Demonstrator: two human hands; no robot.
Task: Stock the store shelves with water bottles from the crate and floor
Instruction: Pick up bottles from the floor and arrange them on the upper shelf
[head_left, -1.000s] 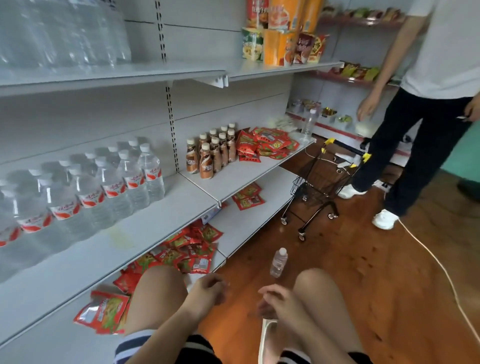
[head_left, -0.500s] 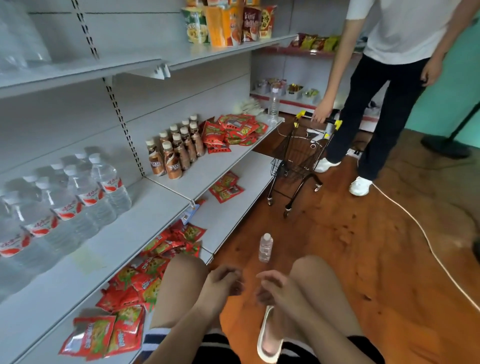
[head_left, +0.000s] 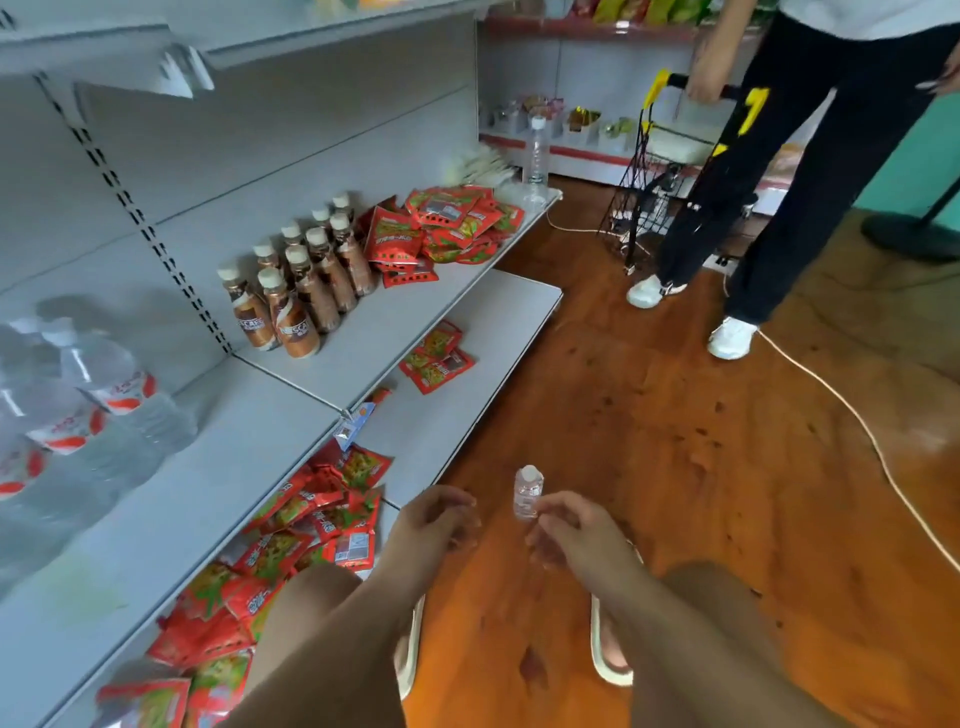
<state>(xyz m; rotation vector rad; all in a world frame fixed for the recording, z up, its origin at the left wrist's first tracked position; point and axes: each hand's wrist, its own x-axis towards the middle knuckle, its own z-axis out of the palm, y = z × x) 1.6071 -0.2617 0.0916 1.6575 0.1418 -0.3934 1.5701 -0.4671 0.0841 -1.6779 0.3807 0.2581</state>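
Observation:
A small clear water bottle (head_left: 528, 491) with a white cap stands upright on the wooden floor just ahead of my knees. My right hand (head_left: 576, 532) reaches toward it with loosely curled fingers, the fingertips right at its lower part; no grip shows. My left hand (head_left: 431, 525) hovers to the left of the bottle, fingers loosely curled and holding nothing. Several large water bottles (head_left: 98, 410) with red and white labels stand on the middle shelf (head_left: 218, 483) at the left. One more clear bottle (head_left: 536, 156) stands at that shelf's far end.
Brown coffee bottles (head_left: 296, 296) and red snack packets (head_left: 447, 223) fill the middle shelf further on, with more packets (head_left: 311, 519) on the bottom shelf. A person in dark trousers (head_left: 810, 171) holds a small black cart (head_left: 660, 171) ahead. A white cable (head_left: 852, 415) crosses the floor.
The view has swung right and down along the shelf. Both my hands have moved forward and apart, and the right one has come up to the floor bottle. The person now holds the cart's handle.

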